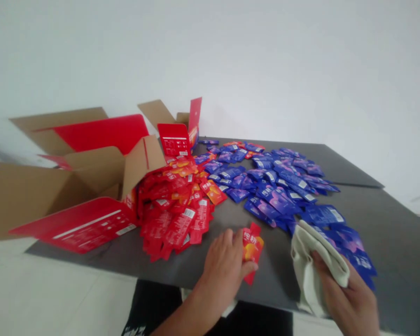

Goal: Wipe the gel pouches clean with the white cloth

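Observation:
My left hand [226,261] grips the left edge of a red packet [252,247] with orange print, near the table's front edge. Its thumb crosses the packet's lower part, and the fingertips are partly hidden. My right hand [348,294] is closed around a folded off-white cloth [306,261], held by the front right of the table. Just left of my left hand lies a heap of red packets [175,210]. Beyond the cloth, a wide spread of blue packets [276,198] with pink print reaches toward the table's back.
A large open red carton [91,226] with raised flaps stands at the left, beside the red heap. Behind it is a smaller open red carton [174,140]. Both rest on the dark grey table [402,247]. A white wall [266,65] rises behind the table.

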Motion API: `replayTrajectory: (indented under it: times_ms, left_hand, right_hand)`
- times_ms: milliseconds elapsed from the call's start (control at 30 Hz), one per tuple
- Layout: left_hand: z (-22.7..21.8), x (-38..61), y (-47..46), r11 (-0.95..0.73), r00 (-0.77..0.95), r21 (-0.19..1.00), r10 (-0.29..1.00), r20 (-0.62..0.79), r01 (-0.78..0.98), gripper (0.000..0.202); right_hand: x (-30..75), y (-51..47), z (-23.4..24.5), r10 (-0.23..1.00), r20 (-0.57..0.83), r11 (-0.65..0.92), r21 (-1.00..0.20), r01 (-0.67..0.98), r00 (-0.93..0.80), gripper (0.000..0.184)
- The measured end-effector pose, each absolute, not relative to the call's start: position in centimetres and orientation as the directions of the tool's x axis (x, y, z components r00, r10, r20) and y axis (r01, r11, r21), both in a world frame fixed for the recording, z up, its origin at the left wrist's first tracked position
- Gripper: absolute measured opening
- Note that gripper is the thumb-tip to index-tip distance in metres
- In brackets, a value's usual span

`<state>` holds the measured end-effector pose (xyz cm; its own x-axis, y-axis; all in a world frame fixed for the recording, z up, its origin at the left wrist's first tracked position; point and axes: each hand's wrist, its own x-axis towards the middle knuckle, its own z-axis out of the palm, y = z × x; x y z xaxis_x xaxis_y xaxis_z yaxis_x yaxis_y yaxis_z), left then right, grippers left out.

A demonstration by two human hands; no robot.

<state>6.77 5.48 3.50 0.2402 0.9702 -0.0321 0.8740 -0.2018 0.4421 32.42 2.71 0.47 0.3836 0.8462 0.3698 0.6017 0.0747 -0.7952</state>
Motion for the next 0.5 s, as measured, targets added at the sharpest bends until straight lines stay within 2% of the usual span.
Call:
replayTrajectory:
  times_ms: [133, 233, 300, 400, 500]
  left_hand:
    - [4.3, 6.1, 6.7, -0.067, 0.214, 0.586, 0.959, -0.185, 0.807, 0.072]
    - [4.4, 5.2, 7.0, -0.017, 0.219, 0.656, 0.949, -0.227, 0.754, 0.05]
    - [4.4, 4.7, 7.0, -0.021, 0.235, 0.709, 0.95, -0.205, 0.705, 0.036]
    - [4.3, 4.0, 6.9, -0.027, 0.247, 0.841, 0.961, -0.127, 0.54, 0.025]
    - [4.8, 3.2, 7.4, 0.077, 0.168, 0.96, 0.978, -0.125, 0.269, 0.03]
  right_hand:
    - [32.4, 3.0, 0.2, 0.851, 0.301, 0.016, -0.833, 0.553, 0.429, 0.053]
    - [33.2, 3.6, -0.3, 0.869, 0.319, 0.052, -0.818, 0.573, 0.377, 0.056]
    - [33.7, 3.9, -0.5, 0.881, 0.334, 0.077, -0.801, 0.594, 0.336, 0.057]
    - [34.0, 4.1, -0.8, 0.883, 0.34, 0.092, -0.802, 0.591, 0.324, 0.056]
    - [34.4, 4.2, -1.1, 0.895, 0.325, 0.104, -0.819, 0.565, 0.306, 0.056]
